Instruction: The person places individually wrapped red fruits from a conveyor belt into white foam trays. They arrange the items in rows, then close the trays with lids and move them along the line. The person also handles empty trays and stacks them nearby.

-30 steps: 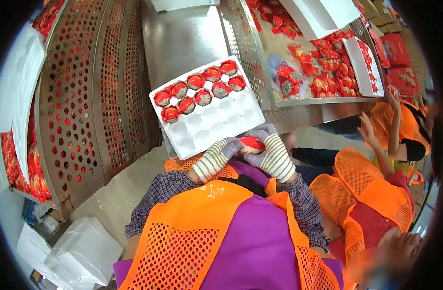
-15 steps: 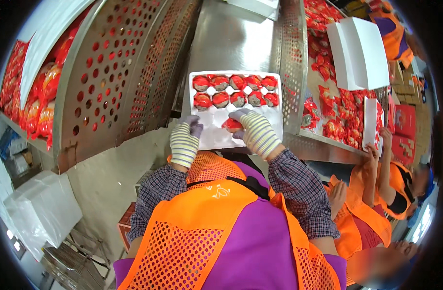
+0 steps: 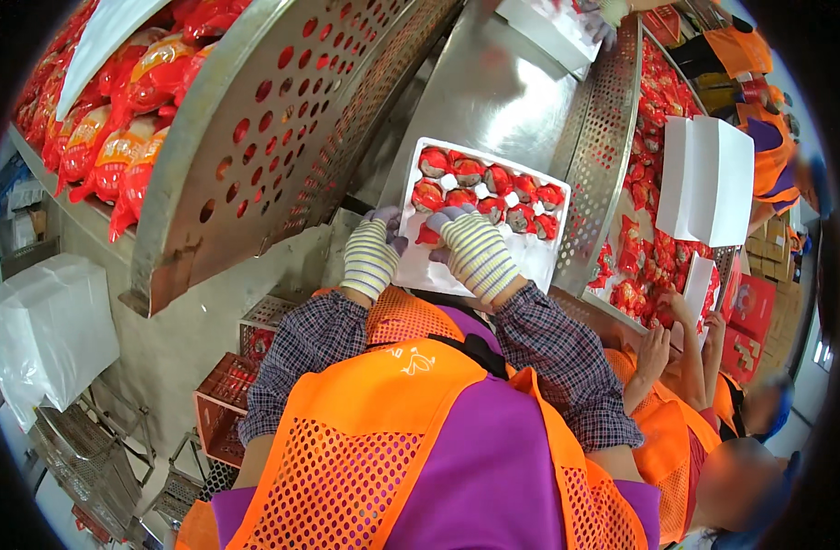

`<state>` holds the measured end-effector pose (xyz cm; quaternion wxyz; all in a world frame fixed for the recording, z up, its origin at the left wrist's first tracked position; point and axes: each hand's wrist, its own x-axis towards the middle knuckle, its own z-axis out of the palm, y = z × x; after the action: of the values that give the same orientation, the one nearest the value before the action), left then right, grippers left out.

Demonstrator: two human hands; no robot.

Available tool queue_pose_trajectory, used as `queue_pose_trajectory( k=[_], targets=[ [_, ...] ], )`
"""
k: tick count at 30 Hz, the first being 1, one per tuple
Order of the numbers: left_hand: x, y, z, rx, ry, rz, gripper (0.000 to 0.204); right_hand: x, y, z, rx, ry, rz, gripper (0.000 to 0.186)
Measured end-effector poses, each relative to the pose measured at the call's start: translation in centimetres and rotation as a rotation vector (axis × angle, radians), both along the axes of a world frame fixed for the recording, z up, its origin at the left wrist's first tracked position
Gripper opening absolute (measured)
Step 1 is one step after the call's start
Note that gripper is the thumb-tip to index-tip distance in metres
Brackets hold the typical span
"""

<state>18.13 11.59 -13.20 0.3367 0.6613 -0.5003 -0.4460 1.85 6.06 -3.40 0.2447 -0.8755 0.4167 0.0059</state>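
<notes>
Ten wrapped pieces [image 3: 498, 179] sit in the white tray [image 3: 530, 252] while the right hand [image 3: 478, 252] pinches a red piece [image 3: 427, 236], apparently seating it, which calls for gentle release; the left hand's [image 3: 370, 252] grip is unclear.

The person wears pale knit gloves [image 3: 481, 255] with yellow and dark stripes and purplish fingers [image 3: 447, 217]; the sleeves [image 3: 571, 371] are dark and checked; the orange vest [image 3: 365, 390] has mesh panels [image 3: 336, 472] and a small white marking [image 3: 419, 364]; purple cloth [image 3: 475, 458] fills its middle, crossed by a black strap [image 3: 481, 354].
</notes>
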Motion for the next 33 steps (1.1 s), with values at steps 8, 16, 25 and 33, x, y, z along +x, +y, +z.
queue_pose_trajectory(
  k=[8,16,25,33],
  targets=[
    [0.1,-0.5,0.2,0.016,-0.006,-0.054,0.04,1.5,1.0,-5.2,-0.046,0.08,-0.014,0.022],
    [0.4,-1.0,0.8,0.04,-0.083,-0.142,0.039,2.7,1.6,-6.8,-0.061,0.109,-0.043,0.02],
    [0.9,-1.5,-1.4,0.601,0.99,0.424,0.041,2.5,1.5,-3.5,0.087,-0.013,-0.043,0.031],
    [1.3,-0.9,-3.4,0.309,0.432,-0.08,0.03,1.6,2.6,-3.6,0.167,0.053,0.0,0.047]
  ],
)
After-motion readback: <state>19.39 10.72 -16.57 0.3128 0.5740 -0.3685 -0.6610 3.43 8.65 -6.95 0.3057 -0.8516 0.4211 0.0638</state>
